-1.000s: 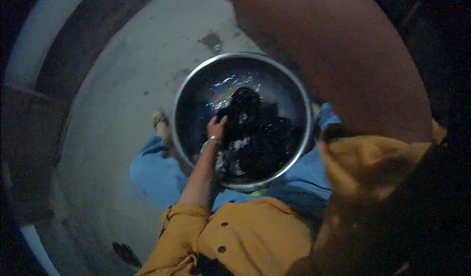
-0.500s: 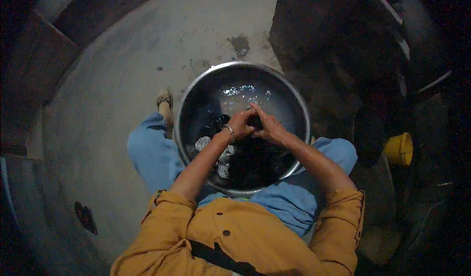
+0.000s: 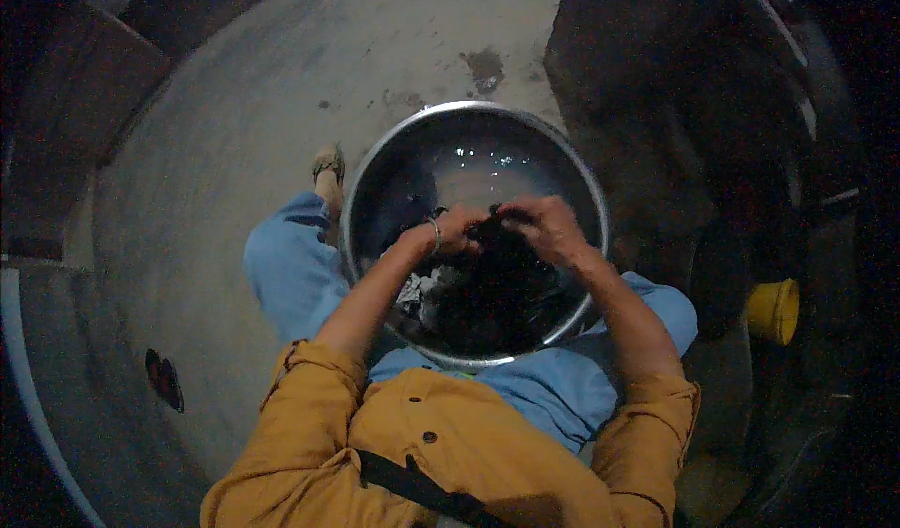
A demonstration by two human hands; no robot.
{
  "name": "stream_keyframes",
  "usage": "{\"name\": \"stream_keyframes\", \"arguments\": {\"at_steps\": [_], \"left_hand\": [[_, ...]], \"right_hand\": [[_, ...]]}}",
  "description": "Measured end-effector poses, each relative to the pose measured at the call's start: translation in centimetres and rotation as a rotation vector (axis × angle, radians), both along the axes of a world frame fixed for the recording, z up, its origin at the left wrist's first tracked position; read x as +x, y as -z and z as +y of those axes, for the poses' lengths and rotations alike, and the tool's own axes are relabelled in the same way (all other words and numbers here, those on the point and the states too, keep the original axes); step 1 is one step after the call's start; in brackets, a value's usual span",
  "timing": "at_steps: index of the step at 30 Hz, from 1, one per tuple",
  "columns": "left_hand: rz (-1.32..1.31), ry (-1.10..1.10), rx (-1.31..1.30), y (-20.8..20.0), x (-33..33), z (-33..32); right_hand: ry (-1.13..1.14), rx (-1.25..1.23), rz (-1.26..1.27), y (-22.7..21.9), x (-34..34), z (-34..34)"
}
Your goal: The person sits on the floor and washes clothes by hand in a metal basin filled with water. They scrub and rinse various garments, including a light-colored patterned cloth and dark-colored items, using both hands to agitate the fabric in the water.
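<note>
A wide round metal basin [image 3: 473, 106] stands between my knees, with water and wet cloth in it. Black cloth [image 3: 497, 289] fills its near part, very dark and hard to make out. My left hand [image 3: 459, 230], a bracelet at the wrist, is closed on this cloth near the basin's middle. Just to its right, my right hand [image 3: 546, 230] pinches the same cloth, fingers bent and a little blurred. A grey-white patterned cloth [image 3: 422, 289] lies crumpled below my left wrist. Small glints show on the water beyond my hands.
A yellow bucket [image 3: 773, 311] lies tilted in the dark area at the right. Far left on the concrete floor [image 3: 244, 125] is a dark sandal-like thing [image 3: 164, 380]. A wet patch [image 3: 485, 68] marks the floor beyond the basin.
My hands were close together with fingertips meeting; now they are apart, the right one moved to the right. The black cloth is drawn up between them. The view has shifted slightly.
</note>
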State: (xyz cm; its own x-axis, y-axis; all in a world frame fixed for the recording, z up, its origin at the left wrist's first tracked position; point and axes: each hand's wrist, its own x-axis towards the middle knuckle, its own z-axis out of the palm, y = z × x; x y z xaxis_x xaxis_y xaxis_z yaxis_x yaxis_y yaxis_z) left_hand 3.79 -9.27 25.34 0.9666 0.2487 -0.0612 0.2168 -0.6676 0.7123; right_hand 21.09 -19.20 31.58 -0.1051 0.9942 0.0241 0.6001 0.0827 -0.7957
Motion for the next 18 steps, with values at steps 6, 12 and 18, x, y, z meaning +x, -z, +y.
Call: {"name": "stream_keyframes", "arguments": {"at_steps": [6,12,18], "left_hand": [[0.078,-0.163,0.261,-4.1,-0.6,1.1],[0.103,-0.233,0.436,4.2,-3.5,4.3],[0.49,0.083,0.203,15.3,-7.6,-1.7]], "right_hand": [[0.297,0.198,0.278,-3.3,-0.2,-1.3],[0.118,0.238,-0.425,3.9,0.7,-2.4],[-0.111,-0.098,-0.418,14.2,-1.5,-6.4]]}}
